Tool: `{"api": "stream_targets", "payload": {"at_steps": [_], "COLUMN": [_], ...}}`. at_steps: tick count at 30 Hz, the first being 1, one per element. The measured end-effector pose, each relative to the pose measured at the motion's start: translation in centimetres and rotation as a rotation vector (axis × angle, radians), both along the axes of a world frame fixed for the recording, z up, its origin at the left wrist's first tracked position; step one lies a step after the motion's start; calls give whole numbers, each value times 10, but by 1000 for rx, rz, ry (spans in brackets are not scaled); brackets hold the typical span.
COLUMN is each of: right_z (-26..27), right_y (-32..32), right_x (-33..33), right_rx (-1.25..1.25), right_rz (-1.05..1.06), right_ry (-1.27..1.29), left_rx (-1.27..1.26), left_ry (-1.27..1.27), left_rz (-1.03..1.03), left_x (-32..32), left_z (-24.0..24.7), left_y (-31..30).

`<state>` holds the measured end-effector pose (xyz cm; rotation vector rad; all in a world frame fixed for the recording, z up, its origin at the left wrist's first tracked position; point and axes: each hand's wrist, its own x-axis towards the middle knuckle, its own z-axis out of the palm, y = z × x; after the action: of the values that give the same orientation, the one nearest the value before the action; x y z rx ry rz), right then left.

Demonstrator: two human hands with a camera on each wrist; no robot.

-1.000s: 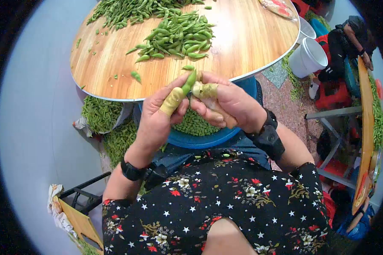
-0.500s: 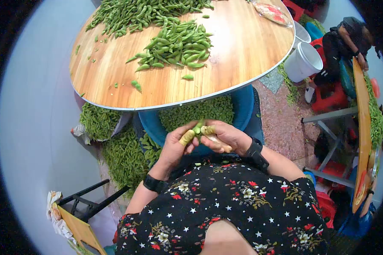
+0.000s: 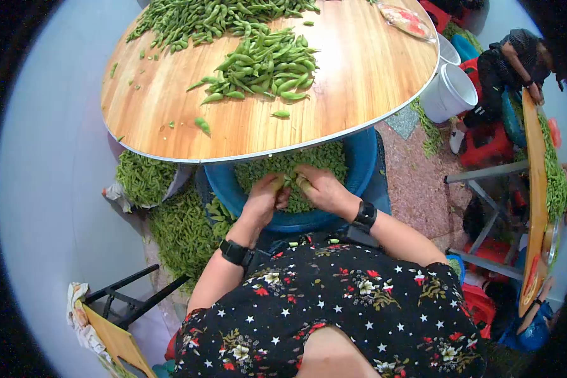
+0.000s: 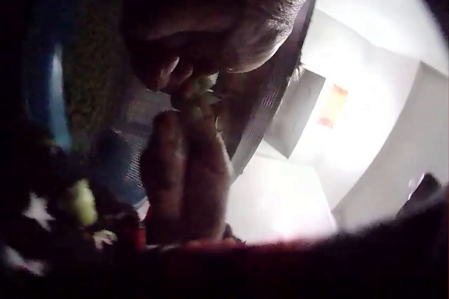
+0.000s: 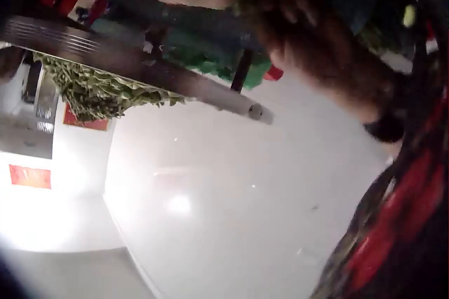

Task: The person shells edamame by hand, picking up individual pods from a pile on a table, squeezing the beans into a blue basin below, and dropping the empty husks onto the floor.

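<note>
Over the blue basin (image 3: 366, 165) of shelled green beans (image 3: 324, 160), both hands meet at a soybean pod (image 3: 288, 179), mostly hidden by fingers. My left hand (image 3: 263, 196) grips it with curled fingers and a thumb in a yellowish cover. From the other side my right hand (image 3: 327, 189) pinches at the same pod, its thumb covered too. In the dark left wrist view, a bit of green pod (image 4: 203, 83) shows between the fingertips. The right wrist view leaves the pod hidden in shadow.
A round wooden table (image 3: 359, 82) overhangs the basin's far side, bearing a heap of pods (image 3: 264, 63). Sacked pods (image 3: 143, 179) and a floor pile (image 3: 186, 233) lie left. A white bucket (image 3: 447, 94), another table (image 3: 530, 189) and a seated person (image 3: 510, 75) are right.
Both hands have come down from the table edge, first toward the lap, then forward over the basin. The pod between them is now mostly covered by fingers.
</note>
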<state>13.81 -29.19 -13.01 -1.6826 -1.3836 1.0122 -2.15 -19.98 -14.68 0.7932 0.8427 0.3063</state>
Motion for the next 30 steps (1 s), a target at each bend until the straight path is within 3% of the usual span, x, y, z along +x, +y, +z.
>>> {"api": "stream_targets", "payload": {"at_steps": [1, 2, 4, 5, 7, 10, 14, 16, 17, 19, 23, 26, 30], "right_z": [-3, -5, 22, 15, 4, 12, -1, 12, 14, 17, 33, 35, 22], "right_y": [5, 5, 3, 2, 2, 2, 5, 4, 3, 0, -4, -5, -3], "right_x": [0, 4, 5, 6, 6, 5, 5, 3, 4, 8, 8, 6, 5], "right_rx": [288, 293, -31, -32, 296, 70, 100, 114, 116, 217, 154, 252, 413], "right_rz": [36, 37, 77, 76, -17, -95, -90, -117, -117, -23, -6, -49, -47], "right_ry": [-294, -294, -238, -234, -139, 54, 87, 31, 30, -69, -82, -3, -119], "left_rx": [122, 127, 647, 646, 824, 986, 1095, 1480, 1482, 1250, 1328, 1273, 1237], "left_ry": [95, 96, 265, 268, 339, 339, 306, 253, 253, 368, 347, 360, 368], "left_rz": [-9, -7, -81, -83, -126, -123, -43, -78, -77, -199, -167, -166, -219], "left_x": [2, 4, 4, 3, 1, 1, 6, 7, 6, 7, 4, 5, 4], "left_z": [3, 6, 10, 13, 17, 13, 2, 7, 11, 23, 18, 21, 32], "left_y": [-1, 0, -2, -1, 1, -1, -7, -5, -6, -10, -9, -11, -16]}}
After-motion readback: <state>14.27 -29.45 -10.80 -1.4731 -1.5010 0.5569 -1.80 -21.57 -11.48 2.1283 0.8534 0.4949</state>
